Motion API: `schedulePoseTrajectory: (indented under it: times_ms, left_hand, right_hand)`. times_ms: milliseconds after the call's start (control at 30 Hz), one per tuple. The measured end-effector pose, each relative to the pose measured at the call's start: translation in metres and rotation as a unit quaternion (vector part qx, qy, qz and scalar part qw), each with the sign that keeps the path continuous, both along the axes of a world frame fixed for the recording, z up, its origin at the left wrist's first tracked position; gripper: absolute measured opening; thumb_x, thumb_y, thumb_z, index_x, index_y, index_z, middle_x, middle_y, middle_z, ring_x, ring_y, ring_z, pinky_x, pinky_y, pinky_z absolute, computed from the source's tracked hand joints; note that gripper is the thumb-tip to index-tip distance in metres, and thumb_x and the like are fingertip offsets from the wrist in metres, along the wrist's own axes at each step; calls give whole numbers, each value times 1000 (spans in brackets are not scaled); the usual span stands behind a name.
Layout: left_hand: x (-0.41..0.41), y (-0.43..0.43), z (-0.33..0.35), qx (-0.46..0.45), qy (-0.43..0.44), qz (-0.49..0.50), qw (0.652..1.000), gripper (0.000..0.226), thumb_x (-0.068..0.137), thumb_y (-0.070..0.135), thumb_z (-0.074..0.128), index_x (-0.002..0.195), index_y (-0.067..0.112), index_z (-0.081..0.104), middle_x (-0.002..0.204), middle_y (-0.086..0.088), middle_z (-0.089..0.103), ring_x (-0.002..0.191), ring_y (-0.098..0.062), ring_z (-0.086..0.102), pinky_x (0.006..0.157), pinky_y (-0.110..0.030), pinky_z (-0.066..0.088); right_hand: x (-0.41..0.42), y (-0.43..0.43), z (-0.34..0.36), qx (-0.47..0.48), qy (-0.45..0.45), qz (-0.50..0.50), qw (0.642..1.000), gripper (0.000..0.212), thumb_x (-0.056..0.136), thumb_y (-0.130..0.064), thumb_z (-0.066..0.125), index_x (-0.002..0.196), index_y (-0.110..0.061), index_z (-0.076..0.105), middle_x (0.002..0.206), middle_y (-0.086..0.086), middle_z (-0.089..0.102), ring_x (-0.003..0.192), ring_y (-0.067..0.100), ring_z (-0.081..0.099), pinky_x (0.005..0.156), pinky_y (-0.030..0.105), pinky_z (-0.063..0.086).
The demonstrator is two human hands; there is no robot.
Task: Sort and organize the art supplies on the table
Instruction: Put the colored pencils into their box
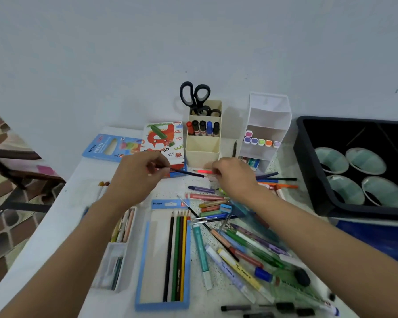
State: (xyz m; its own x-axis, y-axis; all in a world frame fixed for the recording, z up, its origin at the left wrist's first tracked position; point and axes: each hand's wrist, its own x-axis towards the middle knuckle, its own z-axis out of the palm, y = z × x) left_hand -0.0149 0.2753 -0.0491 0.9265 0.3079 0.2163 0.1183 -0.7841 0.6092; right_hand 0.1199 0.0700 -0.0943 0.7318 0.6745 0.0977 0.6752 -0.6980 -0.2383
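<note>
Near the far middle of the table [62, 216], the left hand [136, 177] is closed in a pinch on a dark blue pencil [189, 173], which lies almost level and points to the right. The right hand [234, 177] is just beside it, fingers curled down over a bright red pencil [202, 171]; I cannot tell if it already grips this pencil or only touches it. Probably both pencils are being collected to go together in one place. Nearer, an open pencil box [162, 255] holds five pencils side by side with free room left, so it seems the likely home for them. To the right of the box, a loose pile of markers and crayons [239, 244] waits unsorted. Farther back, the cream holder [202, 143] keeps scissors [194, 97] upright behind a row of markers, and the white organizer [265, 125] holds small coloured caps, each kind apart. At the right stands a black tray [313, 180].
</note>
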Motion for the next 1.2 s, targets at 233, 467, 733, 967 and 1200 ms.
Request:
schedulePoseTrajectory:
  times_ms: [233,467,733,967,1200]
  left_hand:
    - [-32,11,26,-165,-135,38,976,5,87,23,76,91,26,74,84,15,75,85,-3,70,76,-22,53]
    - [-54,13,30,-239,-63,-15,969,15,94,27,65,101,15,71,91,10,74,76,-6,71,61,-10,49]
    - [-73,10,24,-275,-63,-78,956,20,94,34,56,105,19,62,94,-2,73,73,-19,74,61,-21,53]
    - [-104,12,9,-257,10,-212,943,23,92,12,65,113,17,73,105,4,76,100,-14,73,92,-30,56]
    - [-129,7,-36,-211,64,-271,937,15,93,16,68,102,17,79,96,7,76,93,-16,72,84,-28,57]
  right_hand:
    - [-6,-2,-9,-61,-18,-42,997,30,91,-6,56,116,-17,69,104,10,62,97,34,63,75,39,52]
    - [-16,-2,-2,-5,-83,-42,996,19,93,-6,61,106,-12,72,96,7,60,87,30,61,68,40,54]
    - [-80,17,49,224,-158,92,957,15,101,-13,55,110,-7,65,100,5,64,83,15,56,67,27,48]
    - [-124,26,57,401,160,-14,902,10,104,-22,51,108,-18,59,84,0,66,77,14,62,69,26,53]
    - [-134,35,12,397,307,-101,859,12,105,-19,51,97,-14,59,76,-1,69,53,16,51,55,31,46]
